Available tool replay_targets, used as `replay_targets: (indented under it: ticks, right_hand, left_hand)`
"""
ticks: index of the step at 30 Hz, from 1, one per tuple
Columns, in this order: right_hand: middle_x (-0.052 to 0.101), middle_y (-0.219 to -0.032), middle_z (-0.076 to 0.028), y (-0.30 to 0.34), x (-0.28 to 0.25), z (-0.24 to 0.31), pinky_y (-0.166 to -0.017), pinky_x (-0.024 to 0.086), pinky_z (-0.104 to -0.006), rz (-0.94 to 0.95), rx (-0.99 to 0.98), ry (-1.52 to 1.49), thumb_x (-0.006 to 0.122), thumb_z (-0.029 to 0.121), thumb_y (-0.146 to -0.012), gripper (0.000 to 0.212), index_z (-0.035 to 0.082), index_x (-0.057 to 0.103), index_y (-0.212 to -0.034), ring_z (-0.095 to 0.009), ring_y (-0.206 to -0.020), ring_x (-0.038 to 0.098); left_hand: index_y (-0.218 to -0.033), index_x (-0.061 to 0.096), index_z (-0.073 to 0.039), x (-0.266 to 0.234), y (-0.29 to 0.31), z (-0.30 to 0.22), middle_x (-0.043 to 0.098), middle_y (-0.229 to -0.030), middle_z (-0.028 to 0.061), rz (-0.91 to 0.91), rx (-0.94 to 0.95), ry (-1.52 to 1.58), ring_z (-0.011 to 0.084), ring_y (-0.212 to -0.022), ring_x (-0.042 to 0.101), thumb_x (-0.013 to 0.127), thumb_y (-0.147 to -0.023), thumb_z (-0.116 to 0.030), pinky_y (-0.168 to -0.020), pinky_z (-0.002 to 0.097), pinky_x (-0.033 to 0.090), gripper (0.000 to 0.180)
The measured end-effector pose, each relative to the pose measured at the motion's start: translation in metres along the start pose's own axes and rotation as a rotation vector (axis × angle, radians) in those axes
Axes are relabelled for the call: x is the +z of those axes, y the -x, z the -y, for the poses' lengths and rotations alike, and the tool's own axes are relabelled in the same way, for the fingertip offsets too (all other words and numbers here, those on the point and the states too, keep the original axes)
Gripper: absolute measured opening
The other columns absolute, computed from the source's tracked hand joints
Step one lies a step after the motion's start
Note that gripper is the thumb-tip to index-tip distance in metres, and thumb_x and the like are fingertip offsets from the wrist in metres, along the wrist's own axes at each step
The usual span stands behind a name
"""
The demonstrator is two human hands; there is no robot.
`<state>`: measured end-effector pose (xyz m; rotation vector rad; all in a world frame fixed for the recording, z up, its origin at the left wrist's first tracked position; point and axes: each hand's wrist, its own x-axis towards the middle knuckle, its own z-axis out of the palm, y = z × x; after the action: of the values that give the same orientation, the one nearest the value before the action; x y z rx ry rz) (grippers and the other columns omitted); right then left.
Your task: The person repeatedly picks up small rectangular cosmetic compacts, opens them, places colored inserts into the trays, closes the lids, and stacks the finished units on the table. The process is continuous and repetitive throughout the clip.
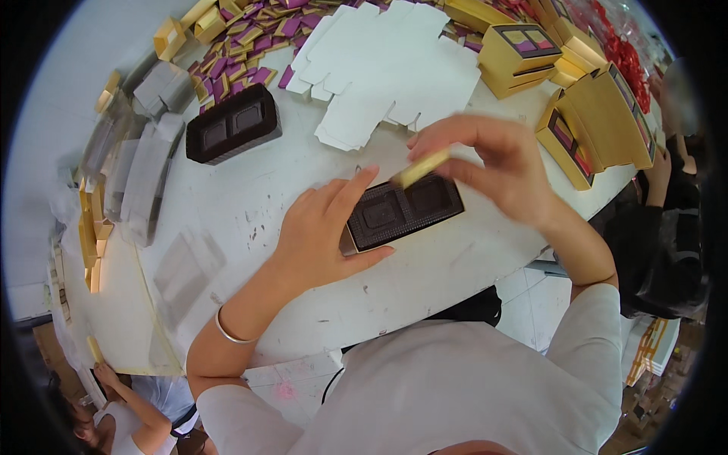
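Note:
In front of me on the white table lies a shallow gold-edged box [406, 210] with a dark plastic tray inside, moulded with two square recesses. My left hand [312, 231] grips its left end, thumb along the near side and fingers on the far side. Over the far edge of the tray, my right hand [497, 163] pinches a thin gold piece [425, 168], tilted and blurred by motion. Farther left stands a separate dark plastic tray [233, 125], also with two recesses.
White flat card blanks [379, 64] are stacked beyond the box. Behind them spreads a heap of gold and purple pieces [254, 34]. Gold boxes [519, 57] stand at the far right, clear plastic covers [148, 174] at the left. Another person [125, 413] works at the lower left.

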<state>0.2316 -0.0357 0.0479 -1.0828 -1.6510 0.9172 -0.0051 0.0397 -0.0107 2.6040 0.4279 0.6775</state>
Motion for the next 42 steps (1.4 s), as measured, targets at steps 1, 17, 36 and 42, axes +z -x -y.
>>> replay_targets:
  ticks: [1,17,36,42]
  right_hand:
    - [0.064,-0.108,-0.01,0.006,0.003,-0.002,-0.082,0.049,-0.0306,0.041,-0.167,0.164,0.063,-0.005,-0.077,0.026,0.001,0.063,-0.102,-0.024,-0.098,0.061]
    - [0.056,-0.092,-0.011,0.009,0.04,-0.013,-0.077,0.044,-0.0383,0.156,-0.327,0.552,0.072,0.004,-0.069,0.028,-0.001,0.061,-0.094,-0.029,-0.086,0.054]
    - [0.054,-0.103,-0.012,0.023,0.002,-0.022,-0.084,0.039,-0.0412,0.121,-0.344,0.49,0.066,0.002,-0.07,0.025,0.008,0.063,-0.094,-0.029,-0.093,0.052]
    - [0.056,-0.103,-0.014,0.042,0.041,-0.004,-0.076,0.042,-0.0365,0.018,-0.24,0.813,0.074,0.011,-0.066,0.028,0.001,0.064,-0.09,-0.025,-0.085,0.054]
  left_hand:
    - [-0.133,0.039,-0.003,0.001,-0.001,0.001,0.059,-0.104,0.0149,-0.021,0.015,0.01,0.0306,-0.086,0.059,0.081,-0.06,-0.035,-0.072,0.0382,0.047,0.09]
    - [-0.137,0.038,-0.008,0.0,-0.005,-0.002,0.057,-0.093,0.0102,-0.023,0.012,0.077,0.0277,-0.075,0.055,0.079,-0.064,-0.036,-0.065,0.037,0.044,0.088]
    - [-0.118,0.047,-0.004,0.001,-0.004,-0.005,0.059,-0.098,0.012,-0.012,-0.018,0.113,0.0301,-0.08,0.056,0.082,-0.061,-0.029,-0.066,0.0373,0.044,0.072]
    - [-0.093,0.045,-0.009,0.001,-0.003,-0.002,0.058,-0.1,0.0093,0.032,-0.005,0.077,0.0288,-0.076,0.054,0.084,-0.058,-0.03,-0.066,0.0352,0.042,0.057]
